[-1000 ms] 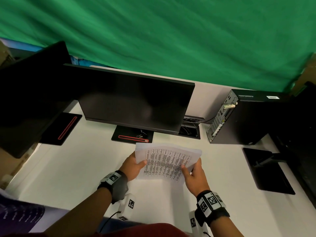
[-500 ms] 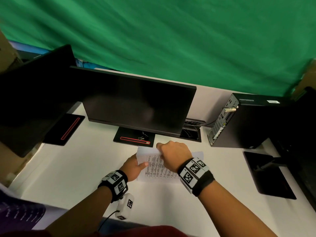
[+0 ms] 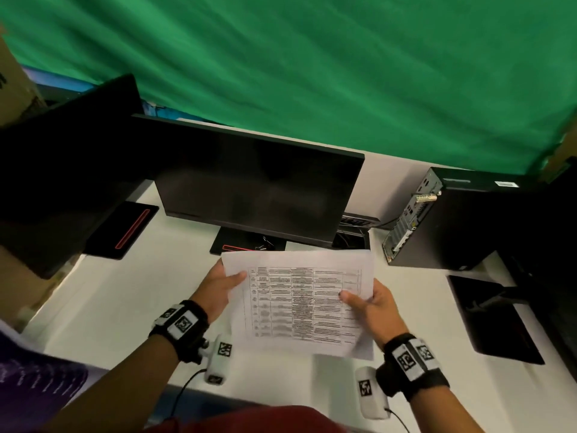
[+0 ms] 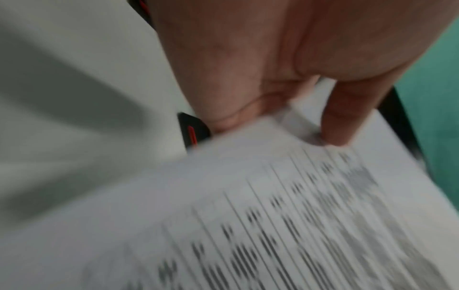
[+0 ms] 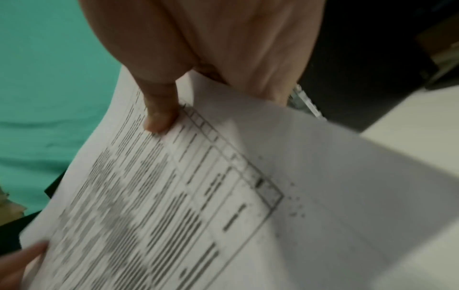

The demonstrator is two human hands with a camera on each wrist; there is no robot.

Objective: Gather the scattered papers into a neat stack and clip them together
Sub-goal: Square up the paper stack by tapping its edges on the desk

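White papers (image 3: pixel 299 304) now pinched by left hand (image 3: pixel 218 287) and returned right hand (image 3: pixel 371 307).

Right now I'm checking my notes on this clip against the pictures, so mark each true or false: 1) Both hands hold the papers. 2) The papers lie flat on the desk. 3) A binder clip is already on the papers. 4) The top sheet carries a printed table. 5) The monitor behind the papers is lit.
1) True: the left hand and the right hand each grip a side of the papers.
2) False: they are held up off the desk.
3) False: no clip shows on them; a binder clip lies on the monitor base.
4) True.
5) False: the monitor is dark.
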